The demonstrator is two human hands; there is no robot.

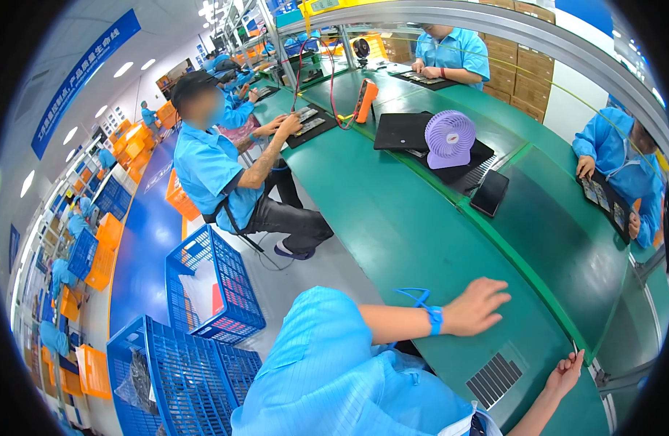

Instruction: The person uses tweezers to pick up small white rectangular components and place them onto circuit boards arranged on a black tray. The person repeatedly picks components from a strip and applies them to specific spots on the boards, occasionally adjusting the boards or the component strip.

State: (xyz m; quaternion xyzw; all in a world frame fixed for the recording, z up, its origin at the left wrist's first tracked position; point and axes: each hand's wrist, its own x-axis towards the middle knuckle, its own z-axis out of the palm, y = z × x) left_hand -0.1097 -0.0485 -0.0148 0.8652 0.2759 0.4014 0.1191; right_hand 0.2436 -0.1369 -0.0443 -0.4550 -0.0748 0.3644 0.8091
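Note:
My left hand (pixel 476 305) hovers over or rests on the green tabletop (pixel 392 240), its fingers stretched out and holding nothing. Around that wrist is a blue wrist strap (pixel 434 320) with a loose blue loop. At the right, by the green raised strip, the fingers of my right hand (pixel 563 375) are pinched together on a thin, slender tool (pixel 575 346); its exact kind is too small to make out. Between my hands and nearer to my body lies a flat sheet with dark rectangular strips (pixel 494 379).
A purple fan (pixel 450 138), a black phone (pixel 489 193) and a black folder-like case (pixel 401 131) stand farther up the table. An orange meter (pixel 365 100) has red leads. Seated co-workers (pixel 218 160) handle boards on dark mats. Blue crates (pixel 212 283) sit on the floor at left.

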